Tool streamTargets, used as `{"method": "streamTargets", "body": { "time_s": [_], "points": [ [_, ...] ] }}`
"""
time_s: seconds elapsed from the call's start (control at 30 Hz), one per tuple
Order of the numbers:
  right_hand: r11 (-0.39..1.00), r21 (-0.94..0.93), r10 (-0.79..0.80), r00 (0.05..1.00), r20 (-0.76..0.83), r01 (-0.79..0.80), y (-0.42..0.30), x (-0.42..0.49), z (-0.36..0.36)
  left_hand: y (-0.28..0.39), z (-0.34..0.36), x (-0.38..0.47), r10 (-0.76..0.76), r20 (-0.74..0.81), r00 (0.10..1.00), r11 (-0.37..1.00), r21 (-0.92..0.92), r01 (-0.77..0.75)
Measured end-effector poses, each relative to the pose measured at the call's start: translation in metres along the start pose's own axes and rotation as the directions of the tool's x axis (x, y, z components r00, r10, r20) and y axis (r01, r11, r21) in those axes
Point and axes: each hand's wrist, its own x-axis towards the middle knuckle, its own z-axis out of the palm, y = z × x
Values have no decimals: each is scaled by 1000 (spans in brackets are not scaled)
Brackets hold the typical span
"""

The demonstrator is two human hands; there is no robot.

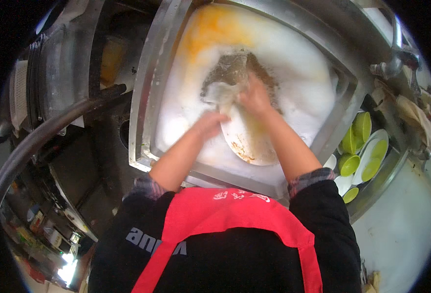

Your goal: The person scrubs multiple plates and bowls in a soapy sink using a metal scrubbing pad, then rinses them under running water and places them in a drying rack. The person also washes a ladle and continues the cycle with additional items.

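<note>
A stainless steel sink [141, 95] lies before me, full of water under thick white suds [299, 73] with an orange-yellow stain. My left hand [213, 122] is at the left edge of a white oval dish [250, 144] and appears to grip it. Brown residue marks the dish's near end. My right hand [255, 93], blurred by motion, is over the dish's far end, beside a gap in the foam where murky water [224, 69] shows. A blurred whitish shape [221, 93] lies between the hands; what it is, and whether my right hand holds it, is unclear.
Lime-green bowls [349, 164] and white dishes [371, 146] are stacked right of the sink. A metal faucet [387, 69] stands at the upper right. A dark curved pipe [59, 113] crosses the left side, near a pale plastic basket [18, 93].
</note>
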Motion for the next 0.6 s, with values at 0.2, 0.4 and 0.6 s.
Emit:
{"method": "streamTargets", "body": {
  "time_s": [0.2,0.4,0.6],
  "points": [
    [693,-51,533,462,709,-719,-13,15,-21,33,22,5,139,30,990,810,572,-131],
    [862,214,377,865,331,-458,-23,7,-19,11,18,-29,265,86,960,891,358,-278],
    [967,-22,218,780,586,-254,-4,-9,-13,8,10,-19,126,104,987,917,367,-156]
  ]
}}
